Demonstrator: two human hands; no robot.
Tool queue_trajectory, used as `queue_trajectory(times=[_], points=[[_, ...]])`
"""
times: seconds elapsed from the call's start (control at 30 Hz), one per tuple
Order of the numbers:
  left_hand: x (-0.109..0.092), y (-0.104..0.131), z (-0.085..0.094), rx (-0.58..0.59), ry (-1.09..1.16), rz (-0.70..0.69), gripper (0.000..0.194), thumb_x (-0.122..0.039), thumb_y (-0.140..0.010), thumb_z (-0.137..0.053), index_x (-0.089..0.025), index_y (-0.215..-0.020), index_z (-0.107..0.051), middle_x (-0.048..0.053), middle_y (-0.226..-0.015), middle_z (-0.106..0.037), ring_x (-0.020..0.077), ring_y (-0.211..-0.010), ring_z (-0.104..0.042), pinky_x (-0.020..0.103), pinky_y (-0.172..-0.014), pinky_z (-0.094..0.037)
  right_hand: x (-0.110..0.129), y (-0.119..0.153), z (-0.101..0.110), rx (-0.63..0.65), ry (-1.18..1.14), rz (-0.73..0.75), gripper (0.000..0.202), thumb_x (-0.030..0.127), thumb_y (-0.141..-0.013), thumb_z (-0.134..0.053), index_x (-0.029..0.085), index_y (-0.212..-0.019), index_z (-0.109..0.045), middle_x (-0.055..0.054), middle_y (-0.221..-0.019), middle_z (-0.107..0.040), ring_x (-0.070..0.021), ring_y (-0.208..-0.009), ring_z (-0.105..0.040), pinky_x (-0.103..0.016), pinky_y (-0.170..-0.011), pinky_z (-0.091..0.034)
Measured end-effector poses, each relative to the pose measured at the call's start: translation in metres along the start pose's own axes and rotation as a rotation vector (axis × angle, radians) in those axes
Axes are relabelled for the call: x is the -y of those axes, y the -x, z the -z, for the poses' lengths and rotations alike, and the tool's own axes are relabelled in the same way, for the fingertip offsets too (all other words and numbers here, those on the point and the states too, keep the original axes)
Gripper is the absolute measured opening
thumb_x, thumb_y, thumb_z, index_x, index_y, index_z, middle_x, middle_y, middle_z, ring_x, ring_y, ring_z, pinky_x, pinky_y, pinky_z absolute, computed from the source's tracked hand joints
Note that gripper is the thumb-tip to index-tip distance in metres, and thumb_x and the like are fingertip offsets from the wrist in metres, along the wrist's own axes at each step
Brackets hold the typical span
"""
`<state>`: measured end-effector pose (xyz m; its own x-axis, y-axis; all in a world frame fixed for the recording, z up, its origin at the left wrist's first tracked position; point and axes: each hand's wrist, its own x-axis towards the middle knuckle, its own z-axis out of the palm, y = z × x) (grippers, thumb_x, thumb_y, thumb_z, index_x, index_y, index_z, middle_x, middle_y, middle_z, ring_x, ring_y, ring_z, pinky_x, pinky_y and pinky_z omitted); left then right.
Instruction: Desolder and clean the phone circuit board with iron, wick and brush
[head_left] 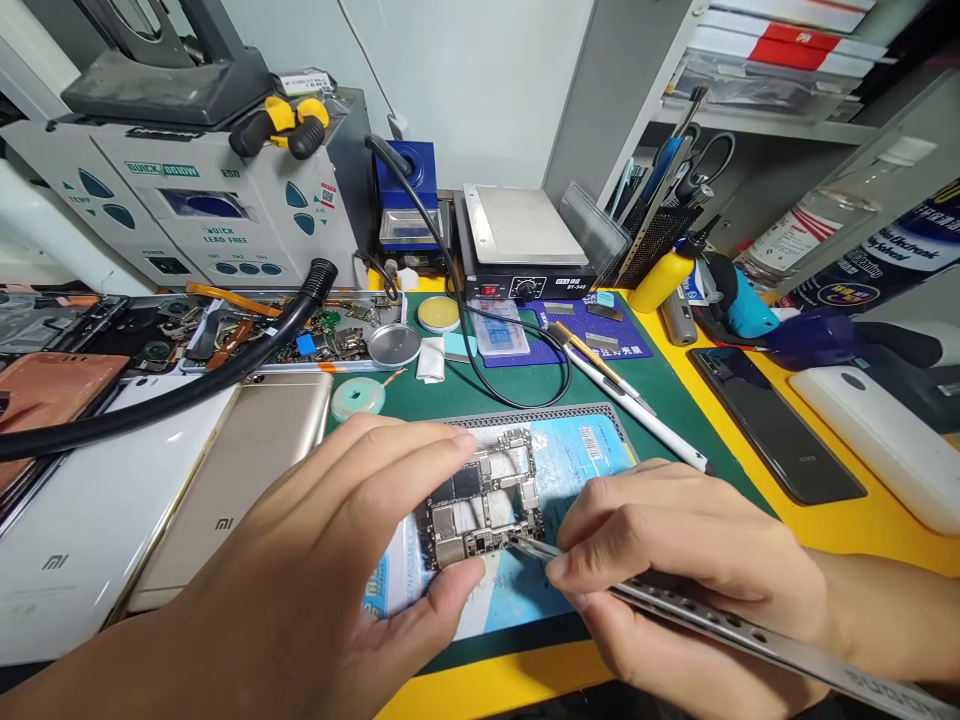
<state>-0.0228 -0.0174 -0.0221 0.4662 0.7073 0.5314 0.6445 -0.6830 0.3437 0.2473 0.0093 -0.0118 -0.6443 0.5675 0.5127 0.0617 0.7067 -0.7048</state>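
A phone circuit board (491,495) lies on a blue and white printed sheet (559,580) in front of me. My left hand (330,550) grips the board's left side, thumb at the near edge and fingers reaching over the far edge. In my right hand (675,570) is a pair of metal tweezers (697,605), held like a pen. The tips meet the board's lower right edge, among small components. Whether the tips pinch a part there is too small to tell.
Phones with Mi logos (225,480) lie at the left, crossed by a black hose (225,375). Behind stand a hot air station (217,210) and a heating plate (525,235). A soldering iron (637,410) rests right of the sheet, and a dark phone (776,425) lies farther right.
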Motion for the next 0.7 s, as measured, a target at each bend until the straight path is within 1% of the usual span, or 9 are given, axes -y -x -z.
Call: queue_trajectory(times=[0.13,0.27,0.33,0.4,0.43,0.47,0.6,0.7], points=[[0.0001,0.0,-0.0004,-0.017,-0.011,-0.017,0.044,-0.016,-0.1,-0.068,-0.016,-0.141,-0.055,0.007,-0.137,-0.069,0.0161,-0.13,-0.062,0.03,-0.125,-0.042,0.0019,-0.0003,0.001,0.007,0.041,0.019,0.024,-0.006,-0.082,-0.066,0.008,-0.099,-0.076,-0.008,-0.076,-0.074,-0.0157,-0.064,-0.066,-0.027,-0.057,-0.05],[-0.0004,0.0034,0.0011,-0.009,-0.007,-0.052,0.048,-0.014,-0.101,-0.069,-0.016,-0.145,-0.052,0.008,-0.142,-0.066,0.0175,-0.135,-0.059,0.033,-0.124,-0.045,0.0037,0.0018,0.0021,0.052,0.075,0.032,0.023,-0.004,-0.082,-0.066,0.01,-0.098,-0.075,-0.008,-0.077,-0.074,-0.0161,-0.063,-0.066,-0.028,-0.055,-0.05],[-0.0006,0.0045,0.0017,-0.009,-0.011,-0.064,0.048,-0.014,-0.101,-0.069,-0.016,-0.146,-0.052,0.008,-0.142,-0.066,0.0175,-0.135,-0.059,0.033,-0.125,-0.044,0.005,0.004,0.0009,-0.001,0.122,-0.004,0.023,-0.003,-0.081,-0.066,0.013,-0.096,-0.074,-0.006,-0.076,-0.073,-0.0159,-0.061,-0.066,-0.029,-0.055,-0.051],[-0.0004,0.0046,0.0017,-0.017,-0.012,-0.055,0.047,-0.015,-0.101,-0.07,-0.014,-0.145,-0.053,0.009,-0.14,-0.067,0.0171,-0.133,-0.06,0.032,-0.126,-0.043,0.0064,0.0055,-0.0009,-0.086,0.17,-0.06,0.023,-0.003,-0.081,-0.068,0.015,-0.095,-0.074,-0.004,-0.075,-0.072,-0.0156,-0.062,-0.068,-0.029,-0.058,-0.053],[-0.0002,0.0045,0.0015,-0.022,-0.011,-0.047,0.047,-0.016,-0.101,-0.07,-0.014,-0.144,-0.053,0.008,-0.138,-0.068,0.0169,-0.132,-0.06,0.032,-0.126,-0.042,0.0068,0.0056,-0.0015,-0.107,0.18,-0.076,0.023,-0.002,-0.082,-0.069,0.016,-0.095,-0.074,-0.003,-0.076,-0.073,-0.0156,-0.062,-0.069,-0.029,-0.058,-0.054],[0.0001,0.0042,0.0013,-0.023,-0.013,-0.037,0.047,-0.016,-0.1,-0.071,-0.014,-0.144,-0.054,0.008,-0.137,-0.068,0.0169,-0.131,-0.06,0.032,-0.127,-0.041,0.0069,0.0051,-0.0018,-0.104,0.175,-0.071,0.023,-0.002,-0.082,-0.069,0.016,-0.096,-0.074,-0.003,-0.076,-0.074,-0.0156,-0.063,-0.071,-0.029,-0.059,-0.054],[0.0018,0.0037,0.0005,-0.022,-0.016,-0.013,0.047,-0.018,-0.1,-0.071,-0.016,-0.144,-0.054,0.007,-0.137,-0.069,0.0172,-0.13,-0.062,0.034,-0.127,-0.042,0.0052,0.0009,0.0007,-0.003,0.14,0.026,0.024,-0.004,-0.083,-0.068,0.011,-0.1,-0.075,-0.006,-0.077,-0.076,-0.0158,-0.065,-0.073,-0.026,-0.057,-0.056],[0.0028,0.0043,-0.0006,-0.024,-0.014,-0.01,0.047,-0.019,-0.1,-0.071,-0.016,-0.144,-0.055,0.006,-0.137,-0.07,0.0172,-0.13,-0.063,0.034,-0.126,-0.043,0.0042,0.0013,0.0016,0.007,0.157,0.057,0.023,-0.005,-0.085,-0.066,0.008,-0.102,-0.076,-0.007,-0.077,-0.077,-0.0169,-0.068,-0.075,-0.026,-0.059,-0.058]])
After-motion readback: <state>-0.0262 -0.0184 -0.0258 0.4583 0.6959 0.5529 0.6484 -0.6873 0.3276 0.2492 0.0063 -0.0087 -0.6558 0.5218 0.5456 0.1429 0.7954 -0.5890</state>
